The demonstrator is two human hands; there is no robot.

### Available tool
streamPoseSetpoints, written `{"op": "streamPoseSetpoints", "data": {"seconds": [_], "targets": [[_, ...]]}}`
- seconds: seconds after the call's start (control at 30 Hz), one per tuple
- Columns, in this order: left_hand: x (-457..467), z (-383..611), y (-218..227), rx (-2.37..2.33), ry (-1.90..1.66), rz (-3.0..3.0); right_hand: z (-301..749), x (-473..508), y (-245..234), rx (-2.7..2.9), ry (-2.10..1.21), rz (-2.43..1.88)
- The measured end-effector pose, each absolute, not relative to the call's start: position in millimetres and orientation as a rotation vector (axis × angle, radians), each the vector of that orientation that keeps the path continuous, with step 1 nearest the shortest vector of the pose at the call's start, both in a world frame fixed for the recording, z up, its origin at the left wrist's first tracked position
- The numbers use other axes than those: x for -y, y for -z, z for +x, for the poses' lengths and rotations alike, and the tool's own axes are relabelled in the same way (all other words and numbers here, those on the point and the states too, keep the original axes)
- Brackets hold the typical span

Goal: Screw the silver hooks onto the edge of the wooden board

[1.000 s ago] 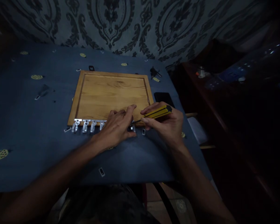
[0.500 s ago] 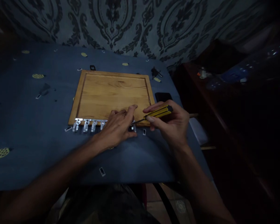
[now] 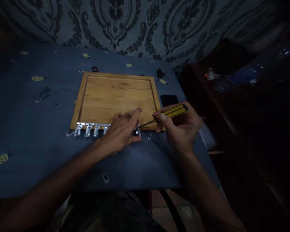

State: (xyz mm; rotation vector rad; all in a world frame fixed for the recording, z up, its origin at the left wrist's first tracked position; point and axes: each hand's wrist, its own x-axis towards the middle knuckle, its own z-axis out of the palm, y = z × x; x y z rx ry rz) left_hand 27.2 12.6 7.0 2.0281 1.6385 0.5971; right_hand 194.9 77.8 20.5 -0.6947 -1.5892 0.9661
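Right hand (image 3: 182, 130) closed round yellow-and-black screwdriver (image 3: 175, 111), whose long axis slants left and down from it to the end metal hook (image 3: 138, 131) on the near edge of the wooden board (image 3: 116, 93). Left hand (image 3: 120, 130) is nearer that hook: thumb and forefinger spread either side, other fingers curled; can't tell if they're gripping anything.

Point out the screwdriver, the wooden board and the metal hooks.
Screwdriver (image 3: 174, 111), head view: on its yellow and black handle.
Wooden board (image 3: 117, 96), head view: on the flat face inside its rim.
Metal hooks (image 3: 97, 129), head view: on the third hook from the left.
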Motion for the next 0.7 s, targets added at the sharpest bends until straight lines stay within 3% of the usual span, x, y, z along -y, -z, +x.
{"op": "streamPoseSetpoints", "data": {"seconds": [0.5,0.7], "targets": [[-12.8,27.7,-5.8,-1.661,-0.619,2.029,197.9,-74.5,-28.1,1.67,-1.103,-0.73],[-11.6,25.5,-4.7,-1.605,-0.647,2.03,204.1,-71.2,-29.1,1.878,-0.955,-0.675]]}}
